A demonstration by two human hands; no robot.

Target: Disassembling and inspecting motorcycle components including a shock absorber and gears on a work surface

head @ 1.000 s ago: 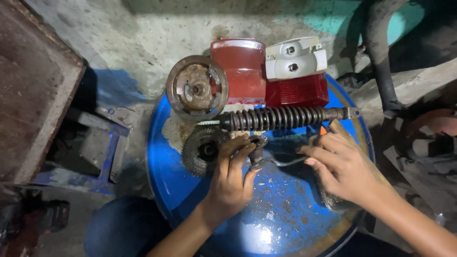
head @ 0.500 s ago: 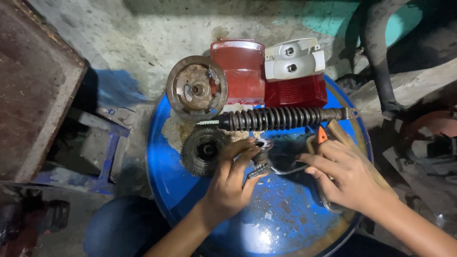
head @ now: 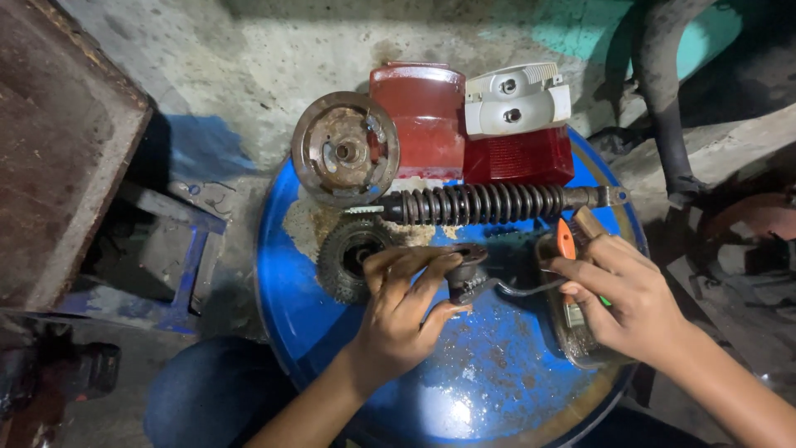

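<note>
Your left hand [head: 406, 311] covers most of the small dark metal part [head: 467, 278]; its shape can't be made out. Your right hand [head: 626, 303] hides much of the orange-tipped tool [head: 566, 241]. Your right forearm runs off the frame's lower right corner.

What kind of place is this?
Probably a small motorcycle repair shop: a coil shock absorber, a rusty brake drum and a red tail light sit on a blue drum top.

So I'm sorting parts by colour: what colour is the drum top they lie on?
Blue drum top, with rusty patches; the head view shows it.
</note>
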